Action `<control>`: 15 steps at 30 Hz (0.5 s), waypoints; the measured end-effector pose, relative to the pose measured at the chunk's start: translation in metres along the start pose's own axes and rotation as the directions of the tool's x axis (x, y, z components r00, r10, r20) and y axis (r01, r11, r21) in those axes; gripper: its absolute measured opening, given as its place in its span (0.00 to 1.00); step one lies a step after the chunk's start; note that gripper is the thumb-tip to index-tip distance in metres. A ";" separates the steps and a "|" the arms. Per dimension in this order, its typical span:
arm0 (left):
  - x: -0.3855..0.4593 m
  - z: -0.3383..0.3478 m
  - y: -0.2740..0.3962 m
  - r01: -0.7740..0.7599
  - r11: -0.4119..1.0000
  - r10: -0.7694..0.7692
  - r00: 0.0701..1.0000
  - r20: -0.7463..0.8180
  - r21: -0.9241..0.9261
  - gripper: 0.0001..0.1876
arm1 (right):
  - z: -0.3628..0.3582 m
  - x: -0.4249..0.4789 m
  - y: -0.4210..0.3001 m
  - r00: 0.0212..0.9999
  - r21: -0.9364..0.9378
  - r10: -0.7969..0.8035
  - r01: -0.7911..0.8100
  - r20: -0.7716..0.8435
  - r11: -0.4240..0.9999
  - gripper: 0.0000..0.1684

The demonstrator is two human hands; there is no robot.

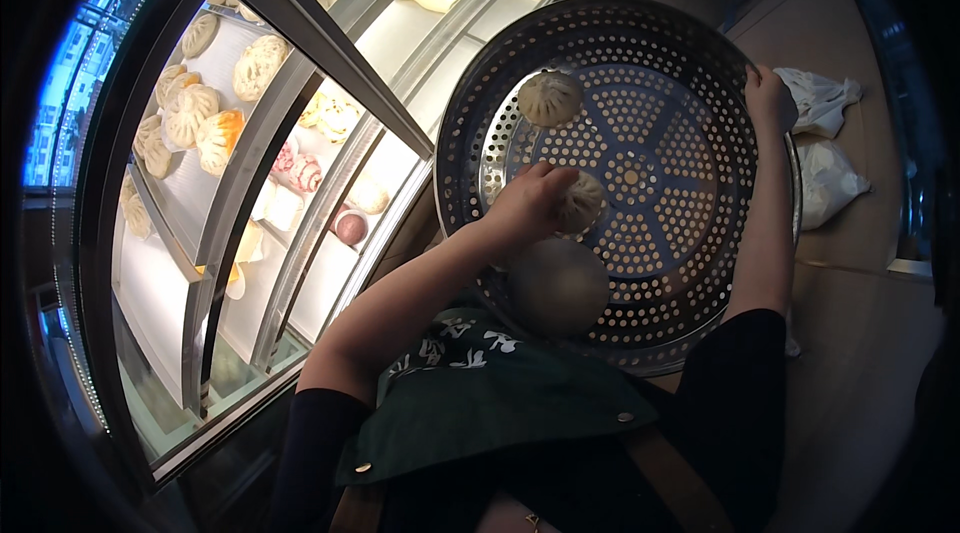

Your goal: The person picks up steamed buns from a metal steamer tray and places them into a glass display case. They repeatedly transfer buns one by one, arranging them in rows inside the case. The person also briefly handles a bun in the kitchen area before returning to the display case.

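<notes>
A round perforated metal steamer tray (679,229) is tilted in front of my body. My right hand (770,99) grips its far right rim. Inside the tray, my left hand (531,201) has its fingers closed around a pleated steamed bun (583,204), partly hidden behind them. Farther up in the tray sits a second pleated bun (550,98), apart from my hand. A blurred round grey patch (559,287) covers the tray's near-left part; what it is I cannot tell.
On the left stands a lit glass display case with a dark door frame (337,52). Its shelves carry several pleated buns (192,115), pink swirled rolls (305,172) and a dark round bun (350,227). White plastic bags (829,180) lie on a brown surface (847,248) at right.
</notes>
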State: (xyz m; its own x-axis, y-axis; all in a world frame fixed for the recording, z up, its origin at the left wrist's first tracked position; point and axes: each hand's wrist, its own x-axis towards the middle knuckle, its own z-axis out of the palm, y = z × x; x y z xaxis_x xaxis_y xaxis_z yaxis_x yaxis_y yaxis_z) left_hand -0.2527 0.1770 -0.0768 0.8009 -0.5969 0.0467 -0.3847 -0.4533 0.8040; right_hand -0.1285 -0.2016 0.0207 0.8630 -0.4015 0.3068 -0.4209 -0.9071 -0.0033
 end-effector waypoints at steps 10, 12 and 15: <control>0.018 -0.007 -0.013 0.332 0.571 -0.201 0.943 0.265 -0.751 0.39 | -0.003 0.000 -0.001 1.000 -0.015 0.003 -0.003 -0.014 1.000 0.17; 0.015 -0.008 -0.011 0.336 0.552 -0.213 0.942 0.260 -0.763 0.39 | 0.000 0.001 0.001 0.999 0.000 -0.003 0.003 -0.034 1.000 0.17; 0.005 -0.020 -0.002 0.349 0.495 -0.198 0.937 0.288 -0.796 0.38 | 0.003 0.001 0.004 0.998 -0.009 -0.016 0.015 -0.059 1.000 0.16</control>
State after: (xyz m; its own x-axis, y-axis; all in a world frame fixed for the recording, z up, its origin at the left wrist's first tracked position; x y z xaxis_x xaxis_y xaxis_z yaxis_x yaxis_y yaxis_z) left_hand -0.2385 0.1878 -0.0662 0.6944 -0.6604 -0.2859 0.4540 0.0938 0.8860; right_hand -0.1279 -0.2060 0.0179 0.8515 -0.3791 0.3623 -0.4103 -0.9119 0.0102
